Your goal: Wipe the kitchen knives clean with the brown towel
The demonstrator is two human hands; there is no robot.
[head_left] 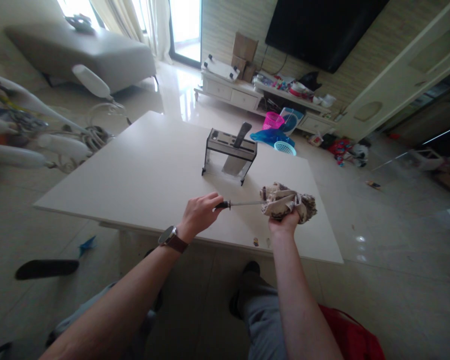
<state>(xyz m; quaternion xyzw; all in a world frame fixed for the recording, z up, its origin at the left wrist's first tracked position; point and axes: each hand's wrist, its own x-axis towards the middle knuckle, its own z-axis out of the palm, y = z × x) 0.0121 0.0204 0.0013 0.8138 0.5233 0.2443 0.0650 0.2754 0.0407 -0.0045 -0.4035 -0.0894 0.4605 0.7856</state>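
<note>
My left hand (pixel 201 214), with a watch on its wrist, is closed round the black handle of a sharpening steel (pixel 246 203). The thin metal rod points right, and its far end disappears into a crumpled beige and brown cloth (pixel 283 202). My right hand (pixel 286 223) grips that cloth from below, so the rod's tip is hidden. Both hands are above the near right part of the white table (pixel 135 172). Beyond them stands a knife block (pixel 230 141) with a black frame; a dark handle (pixel 243 135) sticks up from its top and a broad blade shows beneath.
Two small objects (pixel 255 242) lie by the table's near edge. Behind the table are a blue bag (pixel 272 136), a pale blue basket (pixel 285 148) and a pink basket (pixel 273 120). A red bag (pixel 350 332) is by my right leg. White padded arms (pixel 65 145) crowd the left side.
</note>
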